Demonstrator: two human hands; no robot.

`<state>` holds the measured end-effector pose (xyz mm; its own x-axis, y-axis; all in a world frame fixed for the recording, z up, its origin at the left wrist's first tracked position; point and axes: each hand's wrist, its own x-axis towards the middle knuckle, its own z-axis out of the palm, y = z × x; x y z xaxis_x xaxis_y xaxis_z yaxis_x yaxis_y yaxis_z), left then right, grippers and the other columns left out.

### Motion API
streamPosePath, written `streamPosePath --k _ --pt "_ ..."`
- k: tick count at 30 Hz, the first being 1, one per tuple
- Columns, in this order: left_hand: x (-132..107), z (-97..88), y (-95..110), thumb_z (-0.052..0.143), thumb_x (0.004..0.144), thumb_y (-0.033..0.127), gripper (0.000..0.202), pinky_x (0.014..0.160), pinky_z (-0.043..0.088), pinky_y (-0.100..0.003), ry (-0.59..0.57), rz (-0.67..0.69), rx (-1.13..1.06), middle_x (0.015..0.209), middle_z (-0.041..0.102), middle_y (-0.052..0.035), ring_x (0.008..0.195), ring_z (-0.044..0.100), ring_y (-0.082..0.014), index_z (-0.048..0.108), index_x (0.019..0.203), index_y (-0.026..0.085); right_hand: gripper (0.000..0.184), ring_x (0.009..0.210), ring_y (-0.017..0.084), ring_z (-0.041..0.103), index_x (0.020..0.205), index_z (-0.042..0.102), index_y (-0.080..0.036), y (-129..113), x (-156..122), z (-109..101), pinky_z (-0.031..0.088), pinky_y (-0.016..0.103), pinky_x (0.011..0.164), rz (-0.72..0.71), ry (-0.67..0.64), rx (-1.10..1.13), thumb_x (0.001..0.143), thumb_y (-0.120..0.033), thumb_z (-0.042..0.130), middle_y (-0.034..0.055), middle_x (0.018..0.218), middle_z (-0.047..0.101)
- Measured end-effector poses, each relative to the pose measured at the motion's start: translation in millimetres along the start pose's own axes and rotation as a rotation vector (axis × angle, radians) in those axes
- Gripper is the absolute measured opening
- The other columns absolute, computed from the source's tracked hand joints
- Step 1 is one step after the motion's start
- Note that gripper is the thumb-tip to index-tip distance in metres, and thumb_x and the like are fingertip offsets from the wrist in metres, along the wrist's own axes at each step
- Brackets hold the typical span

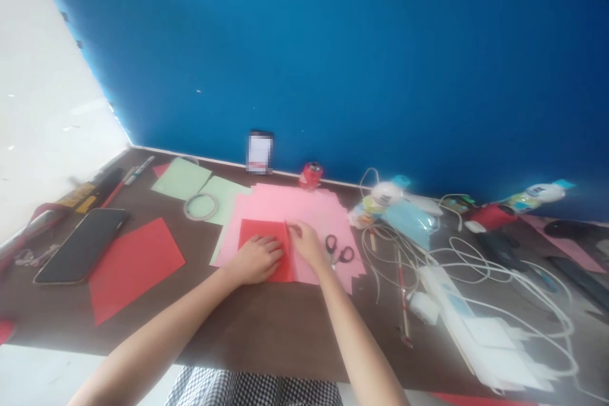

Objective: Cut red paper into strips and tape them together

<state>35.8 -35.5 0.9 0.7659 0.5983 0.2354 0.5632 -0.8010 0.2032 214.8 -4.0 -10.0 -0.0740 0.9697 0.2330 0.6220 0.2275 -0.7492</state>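
A red rectangular sheet of paper (pixel 261 228) lies on overlapping light-pink paper sheets (pixel 278 200), under the left hand (pixel 259 259), whose grip rests palm-down with fingers extended, while the right hand (pixel 304 242) touches the sheet's right edge, its grip too indistinct to tell whether it pinches. Black-handled scissors (pixel 339 255) lie just right of that hand. Pale-green paper sheets (pixel 227 195) lie farther left on the dark-brown worktop (pixel 271 330).
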Motion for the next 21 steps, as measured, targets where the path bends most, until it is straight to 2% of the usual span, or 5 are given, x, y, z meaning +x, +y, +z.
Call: streamPosePath --k 4,10,13,17,21 --pt "1.1 1.9 -4.9 0.031 0.087 0.020 0.033 0.082 0.042 -0.037 0.028 -0.065 0.024 0.116 0.054 -0.0139 0.096 0.055 -0.0238 0.053 0.110 0.013 0.020 0.083 0.018 0.058 0.088 0.061 -0.018 5.7 -2.1 5.7 0.045 0.033 0.078 -0.033 0.019 -0.001 0.077 -0.014 0.044 0.0061 0.090 0.063" --pt "0.7 1.1 -3.7 0.037 0.086 0.034 0.040 0.086 0.038 -0.041 0.026 -0.044 0.033 0.127 0.045 -0.0140 0.104 0.048 -0.0277 0.046 0.121 0.016 0.017 0.075 0.015 0.055 0.084 0.059 -0.019 9.9 -5.1 3.7 0.045 0.028 0.070 -0.092 -0.019 -0.094 0.081 -0.015 0.043 0.0035 0.086 0.055" --pt "0.9 -0.7 -4.5 0.036 0.087 0.036 0.040 0.088 0.037 -0.041 0.021 -0.047 0.023 0.130 0.043 -0.0119 0.106 0.046 -0.0272 0.045 0.121 0.016 0.018 0.078 0.015 0.053 0.084 0.059 -0.019 6.2 -4.4 -0.2 0.044 0.029 0.072 -0.131 -0.069 -0.155 0.082 -0.014 0.041 0.0035 0.086 0.053" --pt "0.7 -1.2 -6.2 0.032 0.089 0.034 0.038 0.088 0.035 -0.039 0.009 -0.007 -0.010 0.123 0.051 -0.0069 0.103 0.046 -0.0246 0.047 0.122 0.022 0.019 0.083 0.016 0.053 0.088 0.059 -0.018 1.2 -4.1 -6.4 0.044 0.030 0.079 -0.159 -0.135 -0.185 0.082 -0.013 0.042 0.0048 0.091 0.053" --pt "0.0 -1.0 -5.9 0.034 0.089 0.035 0.036 0.088 0.034 -0.040 0.013 0.005 0.011 0.126 0.048 -0.0071 0.103 0.045 -0.0252 0.053 0.117 0.023 0.022 0.091 0.016 0.053 0.098 0.059 -0.018 0.6 -5.6 -14.0 0.043 0.031 0.086 -0.168 -0.214 -0.170 0.083 -0.017 0.045 0.0066 0.100 0.052"
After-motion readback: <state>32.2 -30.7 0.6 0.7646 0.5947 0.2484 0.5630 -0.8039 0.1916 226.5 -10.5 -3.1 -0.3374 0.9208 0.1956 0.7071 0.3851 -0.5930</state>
